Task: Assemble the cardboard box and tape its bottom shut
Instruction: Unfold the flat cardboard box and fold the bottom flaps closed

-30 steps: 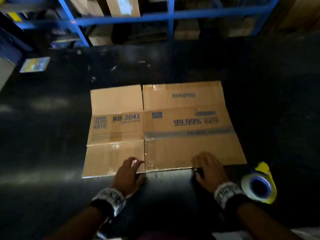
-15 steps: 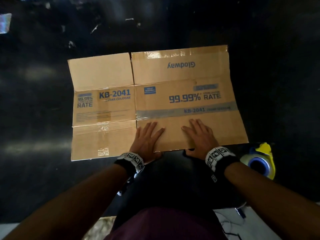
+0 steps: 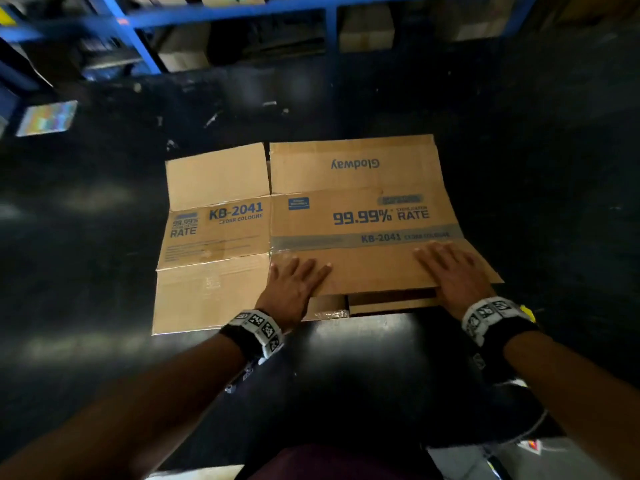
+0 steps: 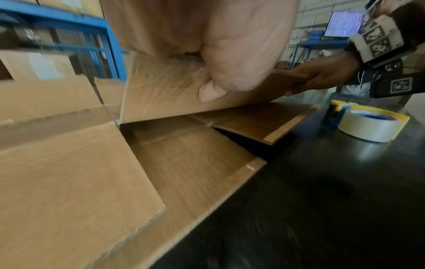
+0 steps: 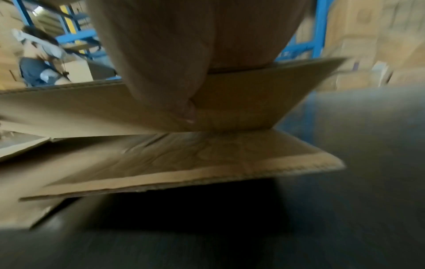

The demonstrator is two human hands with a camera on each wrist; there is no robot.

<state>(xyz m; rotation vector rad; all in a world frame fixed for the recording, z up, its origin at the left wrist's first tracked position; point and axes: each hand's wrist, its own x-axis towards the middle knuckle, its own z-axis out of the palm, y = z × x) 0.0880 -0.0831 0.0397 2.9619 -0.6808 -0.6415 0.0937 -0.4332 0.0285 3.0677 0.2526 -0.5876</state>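
Gripping the near flap (image 3: 377, 268) of the flattened cardboard box (image 3: 311, 223), both hands hold it from above with fingers spread flat on top and thumbs tucked underneath. The left hand (image 3: 294, 289) sits near the middle crease, the right hand (image 3: 453, 271) near the flap's right end, both arms stretched forward. From the left wrist view, the left thumb (image 4: 211, 91) pinches the flap's underside and the flap is raised off the layer below it. The right wrist view is blurred, but the right thumb (image 5: 186, 109) lies under the lifted flap too. The box lies on a dark table (image 3: 346, 358). A tape roll (image 4: 368, 125) in its yellow holder stands beside the box on the right; in the head view the right wrist hides nearly all of it.
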